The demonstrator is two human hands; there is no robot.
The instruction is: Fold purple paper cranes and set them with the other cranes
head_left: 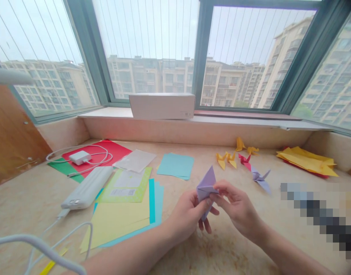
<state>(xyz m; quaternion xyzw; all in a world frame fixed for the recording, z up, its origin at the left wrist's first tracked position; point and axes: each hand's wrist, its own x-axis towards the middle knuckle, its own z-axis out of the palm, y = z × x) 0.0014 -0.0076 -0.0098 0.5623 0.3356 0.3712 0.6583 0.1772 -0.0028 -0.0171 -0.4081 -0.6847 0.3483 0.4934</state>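
one purple folded paper [206, 182] is held between two hands and taken as the dial's centre. the left hand [188, 208] is closed on its lower part, thumb in front; the right hand [238, 201] pinches its right edge between thumb and fingers. folded birds number six: four yellow birds [230, 160] at 1 to 2 o'clock, one red bird [245, 161] at 2, one lavender bird [260, 180] nearer 3. one yellow paper pile [307, 158] lies between 2 and 3, sheets not countable; one light-blue stack [175, 165] at 10 to 11. one white power bank [89, 187] is at 9, one white adapter [80, 157] just beyond. surface: beige, mottled worktop [169, 259]. room: green-framed window [196, 57] at 12, one white box [162, 107] on its sill at 11.
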